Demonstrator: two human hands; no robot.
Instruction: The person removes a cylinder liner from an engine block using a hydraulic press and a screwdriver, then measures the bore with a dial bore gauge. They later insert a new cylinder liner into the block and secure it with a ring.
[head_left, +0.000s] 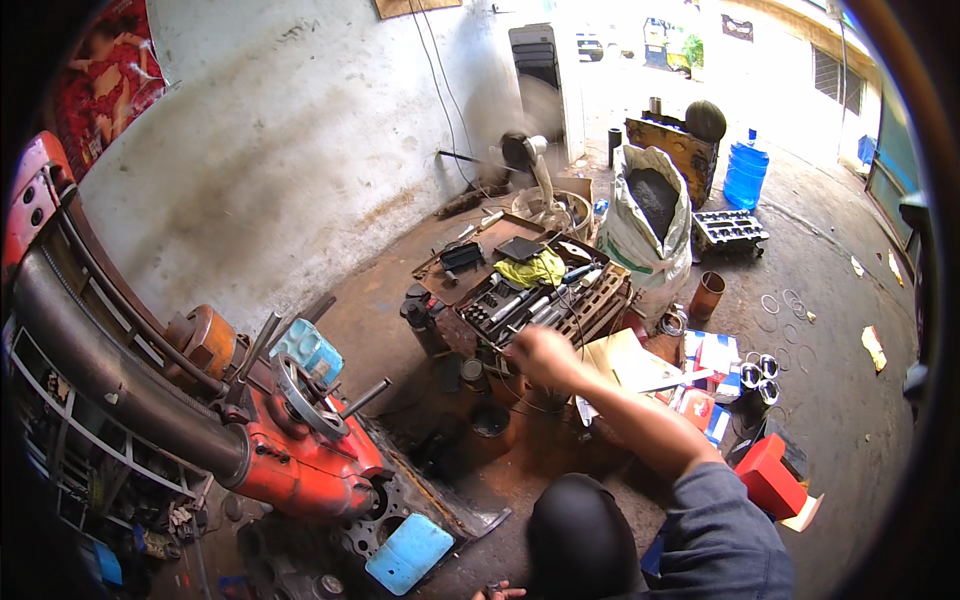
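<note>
My right arm reaches forward from the lower right, and my right hand (545, 357) is closed near the front edge of the tool tray (612, 322). What its fingers hold, if anything, is hidden. In the tray lie a row of sockets (482, 306), some long-handled tools (540, 302) and a yellow-green cloth (533, 268). At the bottom edge shows only a bit of my left hand (503, 592), its fingers curled around something small that I cannot make out. My dark knee (580, 535) is beside it.
A red machine (310, 455) with a handwheel (308, 398) stands at left, above an engine block (375, 515). A blue plate (410, 553) lies there. At right are boxes (712, 355), a red carton (772, 478), pistons (760, 372), a cylinder liner (707, 296) and a sack (640, 245).
</note>
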